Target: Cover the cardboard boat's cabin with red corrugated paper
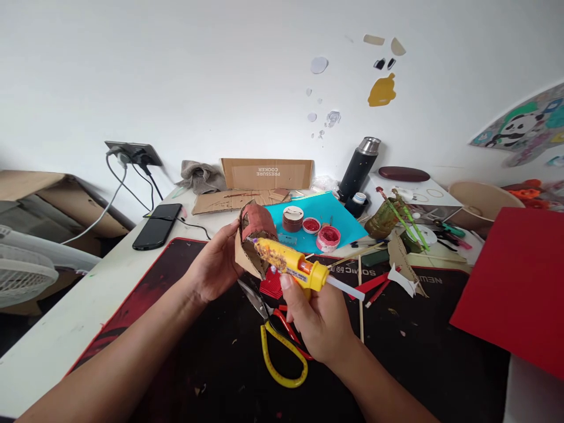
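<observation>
My left hand grips a small cardboard piece with a curved, reddish-brown painted top and bare corrugated edges. Its fingers are partly hidden behind the cardboard. In my right hand is a yellow hot glue gun, with a white glue stick poking out of its back end. The gun's nozzle points left, at the cardboard's open side; whether it touches cannot be told. Scissors with one yellow and one red handle lie below on the black mat, beside a red ridged piece.
Paint pots stand on a blue sheet behind my hands. A black flask and a murky jar with brushes are further back. A phone lies left, a red board right, and a fan far left.
</observation>
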Available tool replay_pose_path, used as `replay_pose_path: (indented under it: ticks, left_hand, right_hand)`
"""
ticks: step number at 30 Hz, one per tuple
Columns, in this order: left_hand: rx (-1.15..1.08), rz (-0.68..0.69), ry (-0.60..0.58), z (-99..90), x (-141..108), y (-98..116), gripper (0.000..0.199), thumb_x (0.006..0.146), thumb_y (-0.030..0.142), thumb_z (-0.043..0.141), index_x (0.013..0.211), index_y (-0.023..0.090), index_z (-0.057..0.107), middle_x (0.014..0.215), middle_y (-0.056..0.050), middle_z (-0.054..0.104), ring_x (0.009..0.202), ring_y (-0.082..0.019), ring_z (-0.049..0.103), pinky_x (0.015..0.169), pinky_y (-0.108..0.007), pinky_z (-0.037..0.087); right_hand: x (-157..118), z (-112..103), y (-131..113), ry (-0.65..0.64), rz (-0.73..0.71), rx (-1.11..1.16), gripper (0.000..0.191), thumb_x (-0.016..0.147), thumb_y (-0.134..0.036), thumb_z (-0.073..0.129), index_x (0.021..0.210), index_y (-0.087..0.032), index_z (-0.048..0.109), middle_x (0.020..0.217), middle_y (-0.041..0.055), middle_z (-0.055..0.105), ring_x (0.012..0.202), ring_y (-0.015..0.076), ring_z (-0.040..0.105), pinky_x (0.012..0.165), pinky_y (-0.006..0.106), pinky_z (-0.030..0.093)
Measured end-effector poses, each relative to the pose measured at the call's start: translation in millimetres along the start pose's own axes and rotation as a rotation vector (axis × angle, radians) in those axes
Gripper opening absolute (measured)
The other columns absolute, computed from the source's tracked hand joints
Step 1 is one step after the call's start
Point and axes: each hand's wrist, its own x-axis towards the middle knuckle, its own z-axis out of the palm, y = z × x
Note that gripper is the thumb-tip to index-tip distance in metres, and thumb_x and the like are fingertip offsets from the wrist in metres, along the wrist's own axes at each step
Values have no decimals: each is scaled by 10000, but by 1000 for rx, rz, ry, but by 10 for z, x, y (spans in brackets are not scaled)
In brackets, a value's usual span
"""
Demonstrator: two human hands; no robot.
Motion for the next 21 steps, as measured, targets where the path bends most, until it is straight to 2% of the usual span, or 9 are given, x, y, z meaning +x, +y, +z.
replay_pose_path:
  ticks: [5, 12, 17, 21]
  left_hand:
    - [-2, -5, 54, 7, -3, -4, 346, 1075, 410, 633, 1221, 134, 782, 1073, -124, 867, 895, -254, 832, 844, -340, 684]
    - [6, -10, 68, 17, -5, -1, 344, 1096, 409, 585, 1211, 150, 781, 1081, -124, 864, 915, -255, 826, 838, -343, 681]
    - [-6, -18, 72, -4, 1, 4, 363, 1090, 422, 600, 1222, 138, 782, 1091, -129, 864, 927, -262, 825, 856, -355, 681]
    - [-2, -7, 39, -14, 6, 3, 349, 1078, 422, 632, 1215, 141, 788, 1092, -125, 865, 933, -266, 823, 866, -362, 680]
  right_hand:
    - [-25, -4, 8, 4, 17, 10, 448, 1110, -415, 583, 697, -256, 514, 509, -57, 451, 450, 131, 495, 483, 262, 435]
    - [-31, -24, 18, 9, 44, 8, 512, 1120, -510, 587, 675, -261, 534, 496, -38, 454, 492, 159, 551, 500, 273, 460]
    - [-21, -25, 34, -6, 28, 3, 510, 1123, -480, 573, 667, -263, 505, 491, -45, 435, 477, 150, 517, 488, 269, 438]
    - [-16, -11, 32, -23, 27, -13, 457, 1116, -440, 576, 705, -251, 515, 545, -41, 484, 481, 137, 514, 488, 260, 433]
